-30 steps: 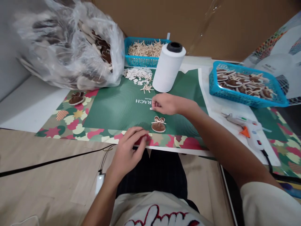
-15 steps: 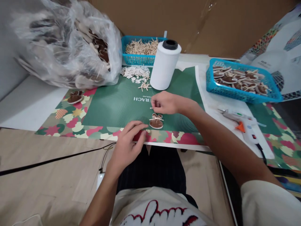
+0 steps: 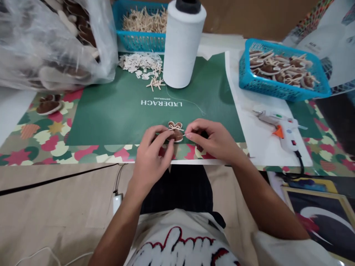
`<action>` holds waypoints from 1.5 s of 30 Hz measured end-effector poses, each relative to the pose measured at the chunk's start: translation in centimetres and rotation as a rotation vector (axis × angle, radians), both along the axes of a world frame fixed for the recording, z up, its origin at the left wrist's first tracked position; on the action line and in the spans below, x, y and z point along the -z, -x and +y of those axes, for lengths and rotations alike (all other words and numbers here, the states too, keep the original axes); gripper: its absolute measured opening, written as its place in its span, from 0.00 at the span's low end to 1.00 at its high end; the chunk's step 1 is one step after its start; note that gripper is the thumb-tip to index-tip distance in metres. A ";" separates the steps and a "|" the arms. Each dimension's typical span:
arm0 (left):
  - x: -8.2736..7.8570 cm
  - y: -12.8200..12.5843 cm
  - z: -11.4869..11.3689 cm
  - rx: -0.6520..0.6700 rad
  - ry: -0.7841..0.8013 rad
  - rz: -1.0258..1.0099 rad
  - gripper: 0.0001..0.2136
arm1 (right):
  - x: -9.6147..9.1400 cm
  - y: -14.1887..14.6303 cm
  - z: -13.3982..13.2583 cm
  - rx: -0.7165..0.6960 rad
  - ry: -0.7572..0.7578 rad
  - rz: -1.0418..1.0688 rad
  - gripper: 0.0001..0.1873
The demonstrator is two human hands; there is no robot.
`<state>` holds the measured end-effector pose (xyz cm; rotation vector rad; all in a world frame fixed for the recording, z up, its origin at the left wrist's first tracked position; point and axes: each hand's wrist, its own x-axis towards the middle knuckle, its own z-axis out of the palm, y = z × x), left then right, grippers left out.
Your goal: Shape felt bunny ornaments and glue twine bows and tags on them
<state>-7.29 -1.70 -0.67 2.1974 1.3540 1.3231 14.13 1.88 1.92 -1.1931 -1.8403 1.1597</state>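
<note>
A small brown bunny-shaped felt piece (image 3: 178,137) with a pale edge and a cream bow lies on the green printed sheet near its front border. My left hand (image 3: 154,156) has its fingertips on the left side of this piece, holding it. My right hand (image 3: 212,138) is at its right side, thumb and forefinger pinching a small thin pale piece (image 3: 183,135) against the bunny's surface. That pale piece is too small to name. Behind the hands stands a large white thread cone (image 3: 183,44), with a loose thread running across the sheet.
Small white tags (image 3: 140,63) and several cream bows (image 3: 155,83) lie left of the cone. Blue baskets hold bows (image 3: 141,40) and finished-looking bunnies (image 3: 285,96). A glue gun (image 3: 280,127) lies at right. A plastic bag (image 3: 105,55) and another bunny (image 3: 49,105) are at left.
My right hand has come down and back from beside the cone to the bunny's right side. My left fingers have moved onto the bunny. The view has tilted downward.
</note>
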 end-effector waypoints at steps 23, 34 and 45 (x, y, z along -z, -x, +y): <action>1.2 -0.3 0.0 0.014 0.003 0.113 0.13 | 1.1 0.6 0.4 0.049 -0.154 -0.124 0.09; 1.2 -0.4 -0.1 -0.005 0.052 0.146 0.13 | 1.5 0.7 -2.0 0.386 -0.251 -0.125 0.07; 1.3 -0.3 0.0 0.015 0.034 0.144 0.15 | 2.0 1.8 -3.6 0.315 -0.472 -0.207 0.09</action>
